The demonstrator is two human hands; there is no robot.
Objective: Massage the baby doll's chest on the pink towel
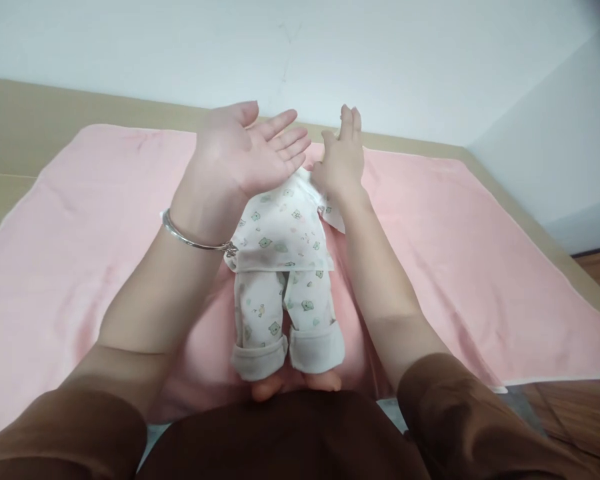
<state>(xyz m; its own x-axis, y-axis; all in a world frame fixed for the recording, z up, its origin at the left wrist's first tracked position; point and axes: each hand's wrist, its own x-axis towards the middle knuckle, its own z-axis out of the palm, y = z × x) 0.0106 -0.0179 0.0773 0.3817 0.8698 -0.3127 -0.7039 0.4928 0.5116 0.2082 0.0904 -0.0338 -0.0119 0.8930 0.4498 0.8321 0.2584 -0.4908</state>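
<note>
Facing palm-up with spread fingers, the left hand (250, 153) partly hides the doll (286, 259) lying on the pink cloth (440, 253). The right hand (343, 163) extends some fingers; any grip, I cannot tell. If the left wrist drags, its bracelet (195, 244) could snag the shirt (285, 223).

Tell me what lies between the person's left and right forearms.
In the head view, a doll lies there, wearing a printed top and trousers, with the pink blanket under it.
</note>
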